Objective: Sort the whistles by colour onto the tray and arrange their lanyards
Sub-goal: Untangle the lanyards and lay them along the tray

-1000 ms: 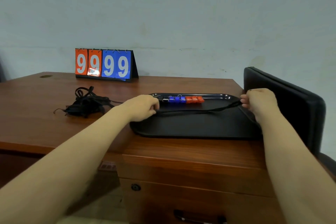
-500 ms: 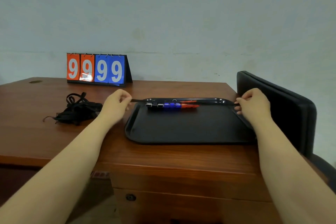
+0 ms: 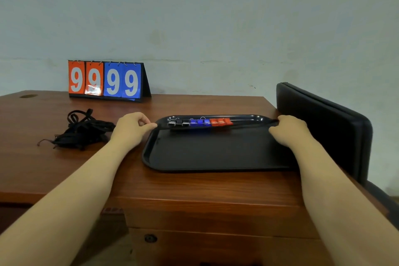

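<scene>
Right now I am on the lanyard half of the job. The whistles already sit sorted in one row along the far edge of the tray, with black on the left, blue in the middle and red on the right. My left hand pinches one end of a black lanyard just off the tray's far left corner. My right hand grips the other end at the far right rim, I think, as its fingertips are hidden behind the knuckles. The strand runs taut between them, close along the row.

Next, I judge, I must lay it flat beside the row and let go of both ends without nudging a whistle. Then I reach for the heap of lanyards on the counter to the left.

A second ago the strand sagged over the tray's middle. Now it is pulled straight and lies farther back, and my left hand has shifted left off the tray.
</scene>
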A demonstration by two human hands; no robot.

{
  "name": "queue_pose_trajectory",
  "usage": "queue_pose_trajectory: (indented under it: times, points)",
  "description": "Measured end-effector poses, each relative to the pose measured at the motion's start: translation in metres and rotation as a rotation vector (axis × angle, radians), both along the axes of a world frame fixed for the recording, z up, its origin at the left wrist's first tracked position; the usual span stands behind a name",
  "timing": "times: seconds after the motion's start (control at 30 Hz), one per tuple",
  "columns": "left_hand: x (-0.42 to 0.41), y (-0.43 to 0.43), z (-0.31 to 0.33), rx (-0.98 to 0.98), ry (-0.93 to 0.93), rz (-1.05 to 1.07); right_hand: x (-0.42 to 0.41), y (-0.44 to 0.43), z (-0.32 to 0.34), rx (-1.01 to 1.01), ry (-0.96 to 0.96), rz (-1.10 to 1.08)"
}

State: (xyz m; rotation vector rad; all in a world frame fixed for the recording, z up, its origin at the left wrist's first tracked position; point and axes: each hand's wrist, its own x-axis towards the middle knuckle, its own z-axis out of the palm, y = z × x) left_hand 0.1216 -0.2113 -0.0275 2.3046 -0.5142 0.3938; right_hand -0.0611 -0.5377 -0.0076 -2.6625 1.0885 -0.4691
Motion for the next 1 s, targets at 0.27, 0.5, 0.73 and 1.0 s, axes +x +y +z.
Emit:
queue_pose_trajectory:
  times: [0.27, 0.5, 0.73, 1.0]
  points:
    - [-0.006, 0.001, 0.005, -0.063, -0.133, -0.006, -0.003, 0.011, 0.004, -0.189, -0.135, 0.087]
    - [-0.007, -0.004, 0.006, 0.227, -0.095, -0.153, 0.005, 0.018, 0.004, -0.014, 0.182, 0.315]
    - [-0.003, -0.002, 0.002, 0.251, -0.049, -0.149, 0.007, 0.016, -0.001, 0.009, 0.307, 0.241]
    - [-0.009, 0.002, 0.003, 0.097, -0.165, -0.088, 0.005, 0.021, 0.006, -0.075, 0.164, 0.271]
